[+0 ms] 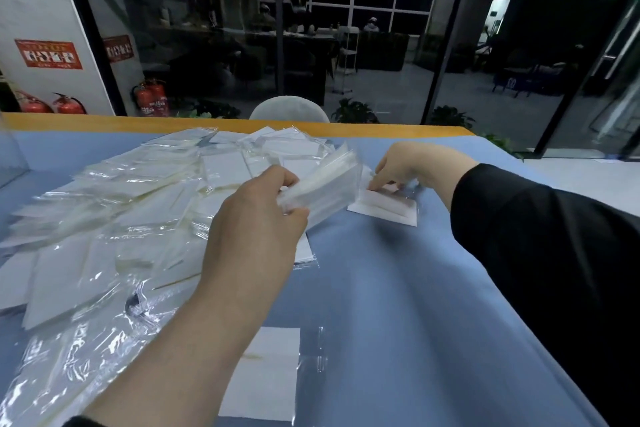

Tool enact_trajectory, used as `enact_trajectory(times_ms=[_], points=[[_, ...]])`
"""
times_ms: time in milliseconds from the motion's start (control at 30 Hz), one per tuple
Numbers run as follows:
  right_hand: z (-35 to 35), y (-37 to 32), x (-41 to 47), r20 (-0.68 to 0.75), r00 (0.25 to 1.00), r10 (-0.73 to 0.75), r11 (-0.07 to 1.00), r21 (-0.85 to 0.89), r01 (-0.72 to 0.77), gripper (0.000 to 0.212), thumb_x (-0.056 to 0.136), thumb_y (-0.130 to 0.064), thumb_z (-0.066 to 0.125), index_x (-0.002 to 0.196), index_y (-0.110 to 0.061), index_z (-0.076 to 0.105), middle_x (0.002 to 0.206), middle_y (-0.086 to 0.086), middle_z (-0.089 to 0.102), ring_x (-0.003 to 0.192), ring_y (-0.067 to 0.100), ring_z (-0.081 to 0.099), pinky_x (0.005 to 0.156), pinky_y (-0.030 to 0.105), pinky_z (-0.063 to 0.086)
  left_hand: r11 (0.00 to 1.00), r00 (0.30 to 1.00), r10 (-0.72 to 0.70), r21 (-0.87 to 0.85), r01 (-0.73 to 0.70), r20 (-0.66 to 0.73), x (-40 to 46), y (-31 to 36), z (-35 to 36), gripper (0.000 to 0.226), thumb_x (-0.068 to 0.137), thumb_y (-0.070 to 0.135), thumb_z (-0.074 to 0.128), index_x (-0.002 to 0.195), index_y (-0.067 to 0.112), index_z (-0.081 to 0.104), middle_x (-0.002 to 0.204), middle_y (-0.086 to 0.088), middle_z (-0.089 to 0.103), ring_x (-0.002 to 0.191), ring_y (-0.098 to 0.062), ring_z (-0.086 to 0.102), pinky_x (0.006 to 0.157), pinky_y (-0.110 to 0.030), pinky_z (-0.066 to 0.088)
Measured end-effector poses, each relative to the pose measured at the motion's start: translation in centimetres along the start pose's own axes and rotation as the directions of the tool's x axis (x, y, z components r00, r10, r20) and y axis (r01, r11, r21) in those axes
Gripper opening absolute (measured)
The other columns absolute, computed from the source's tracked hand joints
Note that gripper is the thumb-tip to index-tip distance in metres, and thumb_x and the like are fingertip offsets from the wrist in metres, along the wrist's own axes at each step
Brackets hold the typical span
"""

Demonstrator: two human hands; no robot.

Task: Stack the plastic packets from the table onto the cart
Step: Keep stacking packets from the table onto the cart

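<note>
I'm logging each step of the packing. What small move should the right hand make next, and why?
Probably pinch and lift the single packet off the blue tablecloth, then add it to the bundle. The right hand has fingertips down at its far edge, while the left hand grips the bundle just beside it.

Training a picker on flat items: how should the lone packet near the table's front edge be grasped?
The lone packet lies flat on the blue cloth, so pinch its clear film margin on the right, coming from above; it offers no raised edge.

Packet heap left; tablecloth bare right
</note>
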State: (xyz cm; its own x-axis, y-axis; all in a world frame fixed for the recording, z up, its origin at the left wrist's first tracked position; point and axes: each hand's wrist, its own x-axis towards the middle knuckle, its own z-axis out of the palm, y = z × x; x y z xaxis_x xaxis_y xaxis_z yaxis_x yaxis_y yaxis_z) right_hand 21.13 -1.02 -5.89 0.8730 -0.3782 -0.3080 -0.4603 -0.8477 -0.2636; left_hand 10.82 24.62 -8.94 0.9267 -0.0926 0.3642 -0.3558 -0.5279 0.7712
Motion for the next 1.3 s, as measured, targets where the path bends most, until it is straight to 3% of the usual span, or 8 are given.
enact_trajectory(times_ms=[133, 333, 467, 567, 700, 800, 1067, 1300], points=[[-0.6, 0.1, 0.1, -0.018, 0.999, 0.045, 0.992, -0.121, -0.046, 0.047, 0.084, -0.052, 0.075, 0.091, -0.007, 0.063, 0.094, 0.006, 0.065, 0.074, 0.022, 0.061, 0.061, 0.033, 0.046, 1.0, 1.0, 0.004, -0.001, -0.004, 0.009, 0.0, 0.2, 0.1, 0.02, 0.09, 0.022, 0.068, 0.097, 0.037, 0.058, 0.087, 0.01, 0.061, 0.072, -0.026, 0.057, 0.065, -0.044, 0.054], [-0.3, -0.2, 0.0, 0.0, 0.999, 0.034, 0.986, -0.163, -0.034, 0.052, 0.091, -0.051, 0.067, 0.122, -0.009, 0.065, 0.118, 0.009, 0.068, 0.109, 0.03, 0.064, 0.078, 0.039, 0.049, 1.0, 1.0, 0.011, 0.008, -0.011, 0.002, 0.0, 0.3, 0.1, 0.018, 0.091, 0.022, 0.067, 0.099, 0.036, 0.058, 0.091, 0.007, 0.062, 0.07, -0.028, 0.058, 0.064, -0.046, 0.054], [-1.0, 1.4, -0.7, -0.192, 0.977, -0.092, 0.995, -0.046, 0.085, 0.029, 0.099, -0.031, 0.056, 0.101, -0.005, 0.068, 0.089, 0.007, 0.063, 0.073, 0.024, 0.053, 0.055, 0.029, 0.038, 1.0, 1.0, 0.002, 0.008, -0.002, -0.019, -0.1, 0.4, -0.1, 0.016, 0.092, 0.022, 0.067, 0.099, 0.035, 0.059, 0.093, 0.006, 0.063, 0.074, -0.027, 0.057, 0.066, -0.043, 0.052], [-3.1, 3.7, -2.0, -0.326, 0.929, -0.173, 0.981, 0.03, 0.193, 0.03, 0.099, -0.039, 0.059, 0.089, -0.012, 0.068, 0.081, 0.004, 0.058, 0.065, 0.023, 0.047, 0.054, 0.029, 0.037, 1.0, 0.997, -0.008, -0.007, 0.008, -0.082, 0.0, 0.5, -0.3, 0.016, 0.092, 0.023, 0.068, 0.1, 0.034, 0.06, 0.093, 0.005, 0.064, 0.081, -0.025, 0.056, 0.068, -0.039, 0.047], [-4.2, 4.6, -4.2, 0.007, 0.947, -0.32, 0.946, 0.065, 0.319, 0.027, 0.093, -0.048, 0.067, 0.105, -0.024, 0.07, 0.107, -0.011, 0.07, 0.103, 0.01, 0.062, 0.088, 0.033, 0.053, 0.999, 0.987, -0.018, -0.053, 0.01, -0.157, -0.1, 1.1, -0.4, 0.017, 0.092, 0.022, 0.067, 0.098, 0.036, 0.059, 0.093, 0.008, 0.063, 0.082, -0.021, 0.056, 0.069, -0.039, 0.047], [-2.1, 3.8, -4.1, 0.159, 0.937, -0.31, 0.946, -0.042, 0.32, 0.019, 0.09, -0.046, 0.071, 0.099, -0.029, 0.07, 0.103, -0.012, 0.067, 0.098, 0.009, 0.059, 0.084, 0.03, 0.049, 0.998, 0.988, -0.02, -0.06, 0.011, -0.153, -0.4, 1.2, -0.5, 0.017, 0.093, 0.022, 0.067, 0.097, 0.037, 0.058, 0.093, 0.009, 0.064, 0.082, -0.021, 0.056, 0.071, -0.041, 0.049], [-0.7, 0.9, -3.8, 0.154, 0.974, -0.166, 0.927, -0.312, 0.207, 0.061, 0.08, -0.059, 0.076, 0.129, -0.029, 0.054, 0.113, 0.002, 0.061, 0.09, 0.016, 0.056, 0.091, 0.039, 0.055, 0.999, 0.989, -0.021, -0.04, 0.016, -0.148, -0.3, 1.2, -0.7, 0.019, 0.093, 0.023, 0.068, 0.095, 0.037, 0.056, 0.092, 0.009, 0.063, 0.082, -0.018, 0.056, 0.067, -0.037, 0.043], [-0.2, 2.1, -5.6, 0.026, 0.939, -0.343, 0.886, -0.324, 0.332, 0.029, 0.095, -0.047, 0.063, 0.083, -0.021, 0.056, 0.084, -0.003, 0.057, 0.076, 0.018, 0.051, 0.062, 0.031, 0.036, 0.995, 0.983, -0.017, -0.104, -0.002, -0.183, 0.0, 0.9, -1.0, 0.022, 0.091, 0.022, 0.068, 0.103, 0.036, 0.055, 0.092, 0.009, 0.063, 0.08, -0.024, 0.059, 0.071, -0.047, 0.053]])
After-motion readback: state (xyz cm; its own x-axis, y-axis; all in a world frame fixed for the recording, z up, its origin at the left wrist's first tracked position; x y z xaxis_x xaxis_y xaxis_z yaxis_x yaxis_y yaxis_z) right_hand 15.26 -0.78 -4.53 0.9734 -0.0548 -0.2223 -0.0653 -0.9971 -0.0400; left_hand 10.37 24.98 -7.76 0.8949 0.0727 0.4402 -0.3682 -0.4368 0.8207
